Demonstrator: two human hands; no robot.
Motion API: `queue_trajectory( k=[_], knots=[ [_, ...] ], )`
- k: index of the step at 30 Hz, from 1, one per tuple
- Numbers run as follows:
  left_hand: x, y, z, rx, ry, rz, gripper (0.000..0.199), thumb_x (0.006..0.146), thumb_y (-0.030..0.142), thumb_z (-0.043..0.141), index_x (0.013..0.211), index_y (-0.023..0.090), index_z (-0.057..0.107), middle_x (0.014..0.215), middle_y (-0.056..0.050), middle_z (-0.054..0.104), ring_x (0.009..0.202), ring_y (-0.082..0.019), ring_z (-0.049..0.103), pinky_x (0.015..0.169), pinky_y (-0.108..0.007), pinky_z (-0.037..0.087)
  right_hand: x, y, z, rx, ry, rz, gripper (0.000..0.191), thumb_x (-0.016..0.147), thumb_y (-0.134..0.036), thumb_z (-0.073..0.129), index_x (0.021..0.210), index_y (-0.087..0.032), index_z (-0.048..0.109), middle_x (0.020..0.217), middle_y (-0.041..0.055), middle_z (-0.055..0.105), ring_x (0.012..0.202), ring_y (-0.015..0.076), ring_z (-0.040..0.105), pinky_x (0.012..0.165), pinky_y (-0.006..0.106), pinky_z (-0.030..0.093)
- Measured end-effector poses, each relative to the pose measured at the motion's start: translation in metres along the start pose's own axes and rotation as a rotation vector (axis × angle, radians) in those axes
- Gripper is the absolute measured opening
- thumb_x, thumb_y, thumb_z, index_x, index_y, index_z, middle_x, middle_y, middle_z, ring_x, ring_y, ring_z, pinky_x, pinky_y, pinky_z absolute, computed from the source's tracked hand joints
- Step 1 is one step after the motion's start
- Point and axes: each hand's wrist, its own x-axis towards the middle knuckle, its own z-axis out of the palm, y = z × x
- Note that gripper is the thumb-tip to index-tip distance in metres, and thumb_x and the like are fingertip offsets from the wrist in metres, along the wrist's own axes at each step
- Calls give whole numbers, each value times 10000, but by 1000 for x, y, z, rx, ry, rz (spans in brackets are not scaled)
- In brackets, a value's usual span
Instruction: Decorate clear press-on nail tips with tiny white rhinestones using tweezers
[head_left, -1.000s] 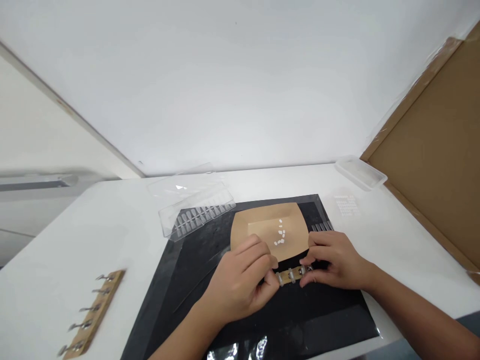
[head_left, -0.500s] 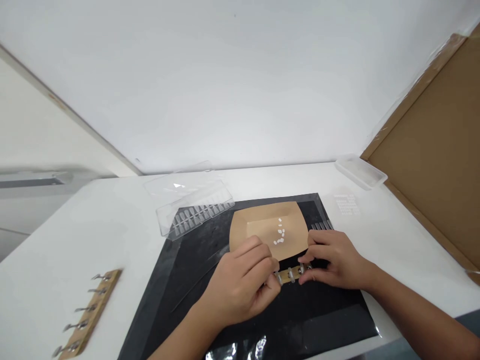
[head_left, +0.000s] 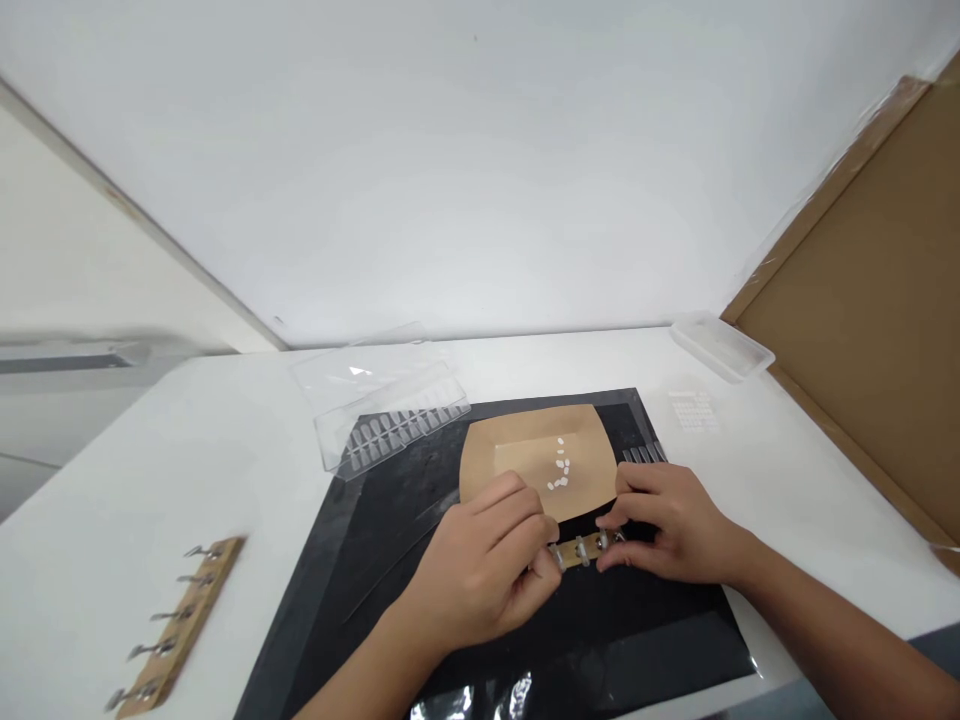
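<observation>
White table (head_left: 525, 355), tight pinch, loose pieces close by

Pale wall (head_left: 480, 150) rises behind the table, with a sheet of brown cardboard (head_left: 847, 300) leaning in at the right. Seen from the head camera, a black mat (head_left: 660, 655) fills the middle of the tabletop. Over it, the left hand (head_left: 476, 580) and right hand (head_left: 675, 525) meet on a wooden clip strip (head_left: 581, 550), which sits just below the front edge of a kraft paper card (head_left: 517, 470). Left fingers (head_left: 536, 535) curl tightly, grasping the strip's left end by a metal clip. Right fingers (head_left: 619, 505) grip its other end, their tips pressed in around the last clip. Neither hand has let go. Small clear pieces seem to sit in the clips, though they are too small to make out.

Tiny white nail tips (head_left: 560, 470) lie in a loose line on the card, just above the hands. A clear plastic case (head_left: 390, 425) of nail tips rests at the mat's far edge, and a second wooden clip strip (head_left: 180, 625) lies well apart on the left.

A slipped pinch could spring a clip and flick its piece away. A knuckle brushing the card could scatter the white tips.
</observation>
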Motion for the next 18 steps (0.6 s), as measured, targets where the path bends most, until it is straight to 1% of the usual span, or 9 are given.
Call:
queue_trajectory(
  k=[13,18],
  knots=[
    [0,0,0,-11,-9,7,227,810,-51,569,878,164,598,714,-33,553,693,-177,410,609,-322,406,1,-1,0,1,-30,17,347,893,-555,801,925,-218,728,807,-16,584,695,119,533,621,268,327],
    [0,1,-1,-13,-3,4,230,815,-55,566,878,165,595,711,-25,532,692,-172,397,605,-318,395,1,0,1,9,-37,27,347,893,-557,801,929,-219,730,807,-16,582,691,119,529,623,270,325]
  ],
)
